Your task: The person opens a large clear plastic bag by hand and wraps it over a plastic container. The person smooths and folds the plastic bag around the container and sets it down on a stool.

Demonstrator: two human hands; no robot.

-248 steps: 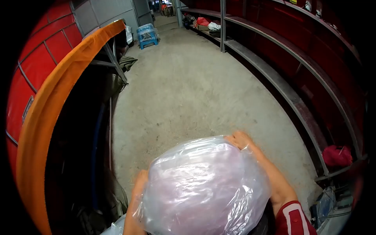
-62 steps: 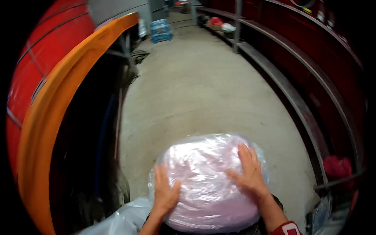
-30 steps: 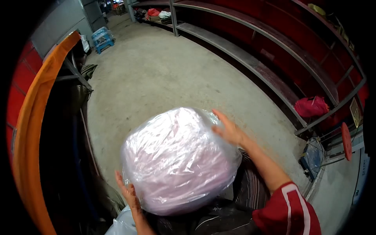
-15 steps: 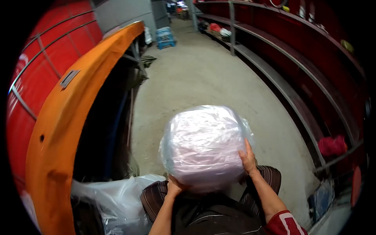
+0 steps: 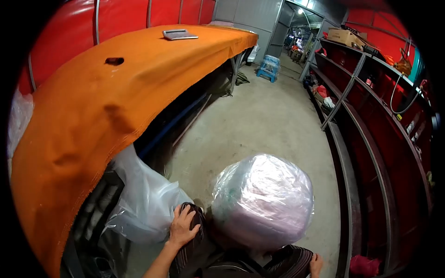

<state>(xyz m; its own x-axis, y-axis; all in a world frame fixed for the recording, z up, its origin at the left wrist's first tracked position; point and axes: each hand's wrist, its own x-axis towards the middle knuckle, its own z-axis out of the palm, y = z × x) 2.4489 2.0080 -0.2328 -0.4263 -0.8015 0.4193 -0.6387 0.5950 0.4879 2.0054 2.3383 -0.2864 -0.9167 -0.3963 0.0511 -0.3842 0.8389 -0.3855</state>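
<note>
A bulky, rounded bundle (image 5: 269, 197), wrapped in shiny clear plastic film, stands in front of my knees with pinkish and greenish content showing through. My left hand (image 5: 183, 226) lies on my left knee, fingers spread over the dark striped trousers, holding nothing. At the outer side of my right knee rests my right hand (image 5: 316, 264), fingers stretched along the cloth and partly cut off by the lower edge of view. Both hands are apart from the bundle. Close to my left hand is a translucent plastic bag (image 5: 143, 204).
An orange-covered table (image 5: 153, 88) runs along the left, with a grey flat object (image 5: 180, 34) on top. Metal shelving (image 5: 366, 134) lines the right. A blue stool (image 5: 269, 69) stands farther along the concrete floor (image 5: 273, 120). Pink cloth (image 5: 365, 266) lies low at right.
Both hands have let go of the wrapped bundle and moved to my knees. The view has swung left, showing more of the orange table.
</note>
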